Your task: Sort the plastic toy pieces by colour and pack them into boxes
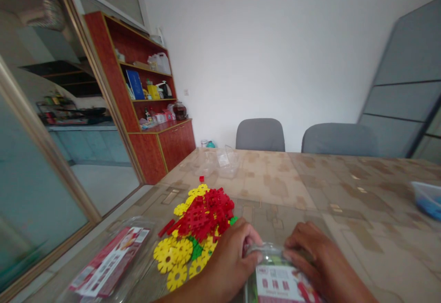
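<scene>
My left hand (229, 257) and my right hand (320, 261) both grip a clear plastic jar (275, 275) with a red and white label, low at the table's near edge. The fingers of each hand curl round the jar's top from either side. Just left of my left hand lies a pile of red, yellow and green snowflake-shaped building pieces (196, 229). A single small red piece (201, 179) sits farther back on the table.
A clear lid or box with a red printed card (110, 261) lies at the near left. Empty clear containers (220, 160) stand at the far edge, a blue tub (429, 199) at the right. Two grey chairs (260, 134) face the patterned table (344, 202). A red shelf unit (144, 96) stands left.
</scene>
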`<control>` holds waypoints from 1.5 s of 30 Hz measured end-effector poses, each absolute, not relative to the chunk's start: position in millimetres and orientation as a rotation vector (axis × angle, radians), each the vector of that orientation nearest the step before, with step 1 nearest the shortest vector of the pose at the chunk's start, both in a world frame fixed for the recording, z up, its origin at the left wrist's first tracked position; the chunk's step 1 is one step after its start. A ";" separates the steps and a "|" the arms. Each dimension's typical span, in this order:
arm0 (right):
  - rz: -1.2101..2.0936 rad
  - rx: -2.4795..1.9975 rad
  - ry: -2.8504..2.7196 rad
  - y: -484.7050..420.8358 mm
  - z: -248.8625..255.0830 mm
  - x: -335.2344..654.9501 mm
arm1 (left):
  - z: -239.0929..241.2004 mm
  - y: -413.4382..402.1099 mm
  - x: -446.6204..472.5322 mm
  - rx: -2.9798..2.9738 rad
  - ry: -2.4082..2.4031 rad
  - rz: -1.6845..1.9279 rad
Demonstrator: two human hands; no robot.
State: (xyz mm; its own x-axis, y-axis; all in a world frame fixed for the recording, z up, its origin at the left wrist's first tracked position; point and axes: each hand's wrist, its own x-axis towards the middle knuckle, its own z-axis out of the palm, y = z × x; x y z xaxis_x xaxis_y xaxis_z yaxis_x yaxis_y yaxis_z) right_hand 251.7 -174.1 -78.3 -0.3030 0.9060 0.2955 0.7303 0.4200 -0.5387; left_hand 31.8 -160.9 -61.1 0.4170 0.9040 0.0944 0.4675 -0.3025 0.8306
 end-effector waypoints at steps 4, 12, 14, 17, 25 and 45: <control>0.430 -1.420 -2.103 -175.6 -77.3 251.4 | -59.9 -159.1 33.2 1.855 1.124 0.716; 0.541 -1.424 -2.166 -174.6 -73.8 252.6 | -55.1 -158.7 28.8 2.094 1.090 0.681; 0.589 -1.440 -2.155 -174.7 -72.9 252.8 | -52.2 -158.0 27.9 2.175 1.091 0.647; 0.626 -1.420 -2.119 -175.2 -73.2 253.9 | -43.7 -159.1 28.3 2.271 1.111 0.569; 0.684 -1.350 -2.094 -172.7 -71.4 252.0 | -33.7 -163.0 23.8 2.288 1.125 0.493; 1.490 -1.101 -1.637 -164.7 -87.0 272.3 | -42.9 -151.1 15.2 2.175 1.109 0.533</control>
State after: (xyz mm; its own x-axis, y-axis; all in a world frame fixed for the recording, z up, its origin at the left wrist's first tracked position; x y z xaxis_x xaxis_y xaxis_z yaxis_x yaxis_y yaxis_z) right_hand 272.3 -164.7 -87.0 -0.4307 0.8999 -0.0680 0.1520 -0.0020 -0.9884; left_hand 15.2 -151.1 -42.9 0.5634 0.8234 0.0682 0.5681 -0.4460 0.6916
